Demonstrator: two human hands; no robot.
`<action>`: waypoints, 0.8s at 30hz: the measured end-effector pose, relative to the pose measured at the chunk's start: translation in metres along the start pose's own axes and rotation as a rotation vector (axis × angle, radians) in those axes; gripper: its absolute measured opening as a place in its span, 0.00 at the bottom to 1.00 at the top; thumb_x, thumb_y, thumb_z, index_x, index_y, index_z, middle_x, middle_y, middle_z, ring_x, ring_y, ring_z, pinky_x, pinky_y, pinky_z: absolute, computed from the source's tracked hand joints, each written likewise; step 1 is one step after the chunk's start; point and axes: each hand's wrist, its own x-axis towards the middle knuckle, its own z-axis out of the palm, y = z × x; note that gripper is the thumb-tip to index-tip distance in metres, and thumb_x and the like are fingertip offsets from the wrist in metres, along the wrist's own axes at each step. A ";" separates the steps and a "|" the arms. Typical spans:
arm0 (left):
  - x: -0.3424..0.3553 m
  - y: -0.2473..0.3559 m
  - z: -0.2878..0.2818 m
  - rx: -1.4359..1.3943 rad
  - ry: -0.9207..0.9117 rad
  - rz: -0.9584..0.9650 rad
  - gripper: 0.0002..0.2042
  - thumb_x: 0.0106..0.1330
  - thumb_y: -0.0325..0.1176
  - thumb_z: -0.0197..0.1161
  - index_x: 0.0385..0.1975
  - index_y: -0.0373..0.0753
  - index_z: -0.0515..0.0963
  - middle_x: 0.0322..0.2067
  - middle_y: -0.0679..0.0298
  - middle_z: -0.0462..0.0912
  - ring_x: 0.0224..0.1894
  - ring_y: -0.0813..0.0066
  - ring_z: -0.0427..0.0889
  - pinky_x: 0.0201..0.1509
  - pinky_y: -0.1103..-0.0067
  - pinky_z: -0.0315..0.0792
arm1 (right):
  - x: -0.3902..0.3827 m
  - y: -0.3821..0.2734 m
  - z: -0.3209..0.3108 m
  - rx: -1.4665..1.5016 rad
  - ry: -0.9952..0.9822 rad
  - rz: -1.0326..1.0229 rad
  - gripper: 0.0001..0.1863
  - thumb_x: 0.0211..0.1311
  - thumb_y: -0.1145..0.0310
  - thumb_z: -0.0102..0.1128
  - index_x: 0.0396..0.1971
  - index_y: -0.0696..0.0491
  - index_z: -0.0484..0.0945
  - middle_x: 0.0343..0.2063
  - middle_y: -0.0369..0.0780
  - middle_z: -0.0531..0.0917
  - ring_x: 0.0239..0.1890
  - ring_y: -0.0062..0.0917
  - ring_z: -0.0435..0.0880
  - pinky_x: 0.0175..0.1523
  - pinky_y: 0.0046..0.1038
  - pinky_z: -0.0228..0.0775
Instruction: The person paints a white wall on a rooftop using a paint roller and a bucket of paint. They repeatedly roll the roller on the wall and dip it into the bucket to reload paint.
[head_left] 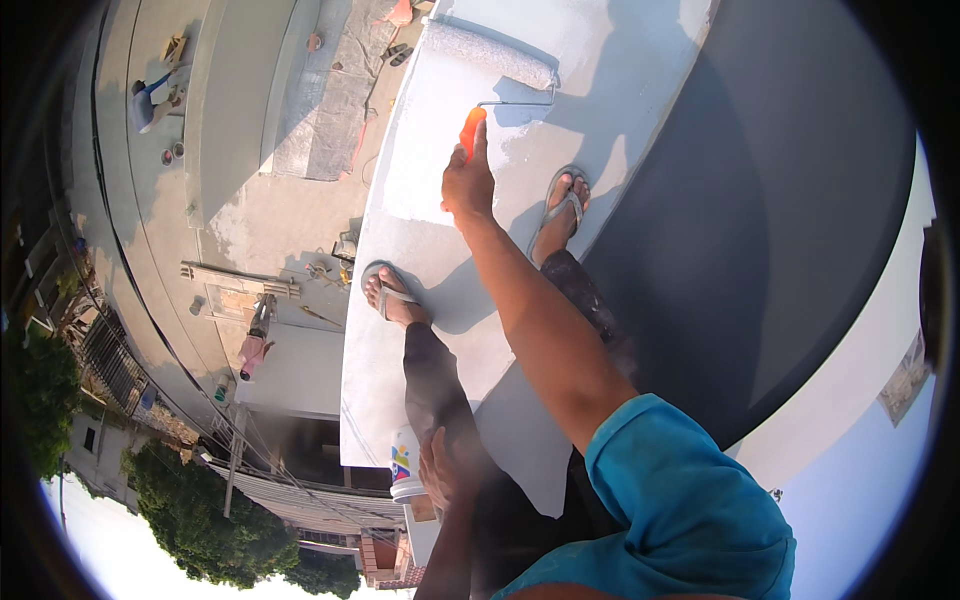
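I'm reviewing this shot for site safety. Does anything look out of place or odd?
The person's open flip-flops look odd for this work: the left one is right by the edge of the pale ledge, while the right hand holds a paint roller. I see no clear spill or damage there.

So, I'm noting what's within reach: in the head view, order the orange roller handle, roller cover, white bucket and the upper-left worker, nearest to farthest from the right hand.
1. Orange roller handle: gripped in the right hand.
2. Roller cover: above the handle.
3. White bucket: beside the left hand.
4. Worker: far off, upper left.
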 end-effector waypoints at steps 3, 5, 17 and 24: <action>0.001 0.004 0.003 -0.019 0.001 0.008 0.21 0.68 0.38 0.62 0.61 0.44 0.74 0.60 0.56 0.77 0.63 0.51 0.75 0.65 0.57 0.68 | 0.021 -0.059 -0.019 0.101 -0.038 0.080 0.36 0.80 0.60 0.42 0.80 0.30 0.39 0.38 0.46 0.83 0.17 0.25 0.75 0.17 0.28 0.71; 0.003 0.011 0.003 -0.001 0.012 0.019 0.21 0.68 0.37 0.62 0.60 0.42 0.75 0.59 0.55 0.77 0.62 0.50 0.76 0.64 0.56 0.69 | 0.043 -0.078 -0.027 0.151 0.014 0.043 0.36 0.80 0.60 0.42 0.80 0.29 0.39 0.33 0.44 0.82 0.16 0.25 0.74 0.16 0.28 0.69; -0.001 0.036 0.014 0.028 -0.033 -0.113 0.21 0.65 0.33 0.62 0.60 0.42 0.75 0.58 0.55 0.76 0.63 0.50 0.73 0.66 0.56 0.65 | 0.186 -0.169 -0.081 0.187 0.065 -0.071 0.29 0.79 0.55 0.47 0.74 0.44 0.58 0.31 0.42 0.78 0.21 0.29 0.75 0.25 0.39 0.74; 0.001 0.046 0.022 0.023 -0.039 -0.147 0.21 0.66 0.32 0.62 0.59 0.41 0.75 0.57 0.54 0.76 0.63 0.49 0.72 0.67 0.56 0.64 | 0.251 -0.255 -0.134 0.388 -0.072 0.016 0.29 0.78 0.61 0.43 0.76 0.31 0.54 0.29 0.39 0.72 0.23 0.24 0.67 0.25 0.29 0.63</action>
